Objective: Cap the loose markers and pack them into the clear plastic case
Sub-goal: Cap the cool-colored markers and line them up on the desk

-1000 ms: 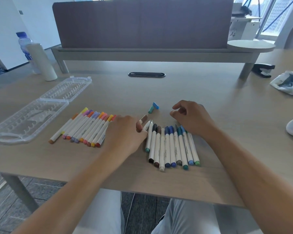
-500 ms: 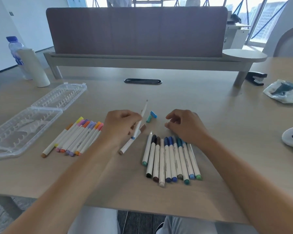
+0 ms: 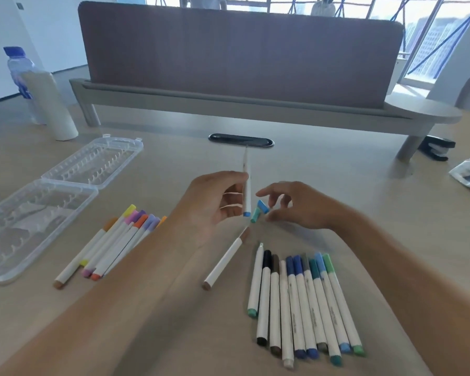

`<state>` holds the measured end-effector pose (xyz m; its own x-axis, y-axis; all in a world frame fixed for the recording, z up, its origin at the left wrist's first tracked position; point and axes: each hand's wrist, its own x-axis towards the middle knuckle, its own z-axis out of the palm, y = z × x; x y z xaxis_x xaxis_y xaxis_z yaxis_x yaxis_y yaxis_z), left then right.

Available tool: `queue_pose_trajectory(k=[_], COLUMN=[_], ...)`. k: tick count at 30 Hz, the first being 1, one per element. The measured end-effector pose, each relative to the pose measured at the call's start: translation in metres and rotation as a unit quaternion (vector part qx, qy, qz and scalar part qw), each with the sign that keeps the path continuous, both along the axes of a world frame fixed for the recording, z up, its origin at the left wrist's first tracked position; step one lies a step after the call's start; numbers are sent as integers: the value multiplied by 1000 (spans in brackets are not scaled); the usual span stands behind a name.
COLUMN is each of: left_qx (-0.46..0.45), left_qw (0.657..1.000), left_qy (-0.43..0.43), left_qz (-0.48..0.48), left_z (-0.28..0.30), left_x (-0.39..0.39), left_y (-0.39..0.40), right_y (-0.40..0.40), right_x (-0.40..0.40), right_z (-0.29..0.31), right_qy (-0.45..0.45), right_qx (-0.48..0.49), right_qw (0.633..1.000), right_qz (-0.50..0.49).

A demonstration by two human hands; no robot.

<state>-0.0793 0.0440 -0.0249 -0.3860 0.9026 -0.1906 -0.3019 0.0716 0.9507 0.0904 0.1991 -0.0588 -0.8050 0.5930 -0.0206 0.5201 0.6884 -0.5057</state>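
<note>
Left hand pinches an uncapped white marker with blue end band, held near upright, tip pointing away. Right hand hovers with loosely curled fingers over two loose caps, light blue and teal, holding nothing. Left of those caps lies the open clear plastic case, with a row of warm-coloured markers between. Nearer than the caps: brown-capped marker, row of blue and green markers
</note>
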Motion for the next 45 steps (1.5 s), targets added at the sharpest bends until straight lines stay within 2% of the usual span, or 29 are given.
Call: queue_pose_trajectory(k=[2, 5, 9, 11, 14, 18, 20, 28, 39, 45], left_qx=[0, 5, 4, 8, 25, 48, 58, 72, 77, 78], left_qw=[999, 999, 999, 994, 984, 979, 977, 975, 977, 985], left_qy=[-33, -38, 47, 109, 168, 186, 192, 204, 194, 152], left_qz=[-8, -4, -1, -21, -50, -69, -71, -47, -31, -24], left_z=[-2, -7, -10, -9, -4, 0, 1, 6, 0, 2], left_x=[-1, -1, 6, 15, 30, 46, 52, 53, 66, 79], left_y=[1, 1, -3, -7, -15, -26, -31, -55, -74, -81], right_y=[2, 1, -12, -23, -41, -60, -68, -93, -123, -134], right_x=[-3, -2, 11, 19, 31, 38, 38, 39, 48, 56], right_z=[0, -1, 1, 8, 25, 44, 51, 59, 48, 46], right_qy=[-4, 8, 102, 203, 352, 436, 445, 392, 404, 414], right_qx=[7, 3, -7, -58, -149, -162, -143, -73, -33, -54], right_qw=[1000, 1000, 994, 974, 917, 875, 875, 914, 909, 903], right_qz=[16, 12, -47, -84, -112, -134, -129, -76, -92, -103])
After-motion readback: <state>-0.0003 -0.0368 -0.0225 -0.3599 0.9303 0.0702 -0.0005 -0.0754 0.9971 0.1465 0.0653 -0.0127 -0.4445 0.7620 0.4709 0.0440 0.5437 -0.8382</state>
